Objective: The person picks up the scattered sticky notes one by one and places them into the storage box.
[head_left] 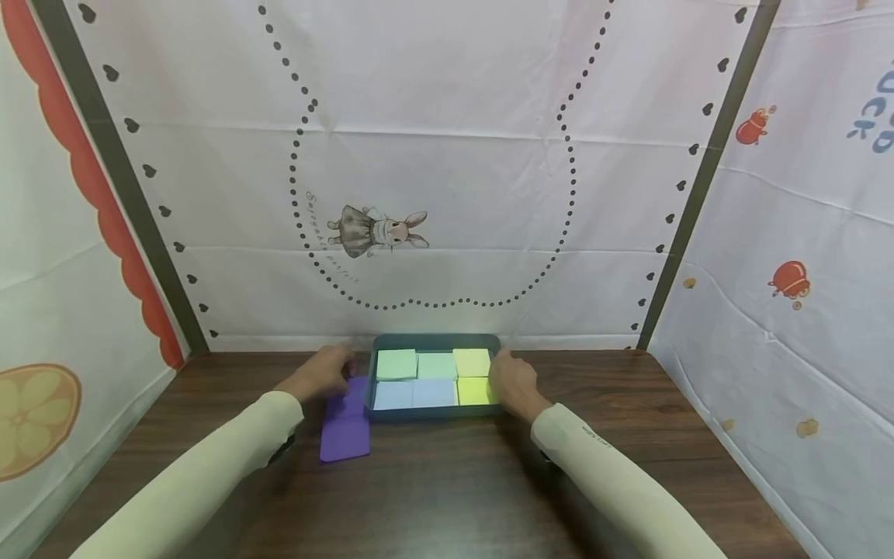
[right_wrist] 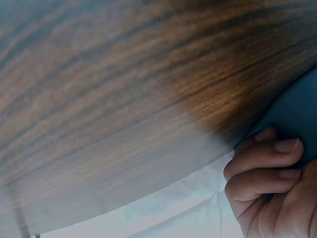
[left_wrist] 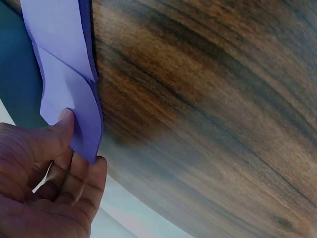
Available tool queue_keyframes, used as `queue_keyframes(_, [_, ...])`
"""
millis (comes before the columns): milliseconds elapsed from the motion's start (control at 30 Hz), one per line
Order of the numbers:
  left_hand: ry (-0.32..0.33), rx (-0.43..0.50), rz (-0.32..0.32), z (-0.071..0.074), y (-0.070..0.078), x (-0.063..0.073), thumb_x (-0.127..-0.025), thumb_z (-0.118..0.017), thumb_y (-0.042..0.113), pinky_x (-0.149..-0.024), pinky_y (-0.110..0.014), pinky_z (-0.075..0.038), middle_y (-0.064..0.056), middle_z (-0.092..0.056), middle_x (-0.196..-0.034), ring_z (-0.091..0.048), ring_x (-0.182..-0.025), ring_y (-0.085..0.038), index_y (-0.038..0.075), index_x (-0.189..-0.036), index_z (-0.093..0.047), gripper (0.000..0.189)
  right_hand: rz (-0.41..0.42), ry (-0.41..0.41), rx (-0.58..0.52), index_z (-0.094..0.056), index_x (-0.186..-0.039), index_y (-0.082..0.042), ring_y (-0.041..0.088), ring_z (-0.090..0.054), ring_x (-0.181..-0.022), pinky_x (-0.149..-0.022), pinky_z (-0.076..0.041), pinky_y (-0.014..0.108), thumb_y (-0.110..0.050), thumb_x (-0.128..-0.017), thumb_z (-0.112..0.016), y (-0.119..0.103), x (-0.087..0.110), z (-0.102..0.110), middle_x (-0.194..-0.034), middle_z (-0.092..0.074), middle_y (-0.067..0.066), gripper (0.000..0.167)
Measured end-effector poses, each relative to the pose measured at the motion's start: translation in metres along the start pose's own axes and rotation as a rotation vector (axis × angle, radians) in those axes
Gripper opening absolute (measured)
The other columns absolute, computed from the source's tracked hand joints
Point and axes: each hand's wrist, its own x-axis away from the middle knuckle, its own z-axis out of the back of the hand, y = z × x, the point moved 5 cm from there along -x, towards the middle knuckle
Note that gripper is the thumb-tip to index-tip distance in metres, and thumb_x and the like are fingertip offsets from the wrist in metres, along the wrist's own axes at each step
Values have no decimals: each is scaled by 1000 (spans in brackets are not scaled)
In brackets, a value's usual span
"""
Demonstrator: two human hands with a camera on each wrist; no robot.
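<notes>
Beside the tray's left wall, my left hand (head_left: 324,374) pinches the far end of a strip of purple sticky notes (head_left: 346,435). In the left wrist view, the thumb presses on top of the purple notes (left_wrist: 74,94) and the fingers lie underneath, so that end bends up. The dark teal tray (head_left: 436,413) holds square sticky-note pads: green pads (head_left: 396,364), blue pads (head_left: 433,393) and yellow pads (head_left: 475,391). My right hand (head_left: 515,382) grips the tray's right side, its fingers curled against the outer wall (right_wrist: 292,116); the thumb is hidden in the right wrist view.
The tray stands near the back edge of a dark wood-grain table (head_left: 433,481). A white printed cloth (head_left: 447,194) with a rabbit picture (head_left: 377,230) rises behind it, and similar cloths hang at the left and right sides.
</notes>
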Motion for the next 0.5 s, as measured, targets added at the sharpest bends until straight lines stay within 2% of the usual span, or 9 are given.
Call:
queue_keyframes(267, [-6, 32, -28, 9, 0, 6, -78, -79, -11, -82, -43, -63, -16, -75, -102, -68, -91, -26, -4, -105, -76, 28, -22, -20, -51, -55, -148, 18, 24, -66, -60, -51, -59, 42, -7, -109, -51, -3, 7, 9, -69, -68, 14, 47])
queue_keyframes(500, [-9, 23, -31, 24, 7, 11, -80, -86, -8, -82, -42, -62, -14, -77, -97, -68, -88, -24, -1, -99, -79, 21, -49, -29, -78, -60, -138, 14, 22, -62, -58, -46, -53, 40, -10, -109, -52, -1, 3, 6, -67, -62, 11, 38])
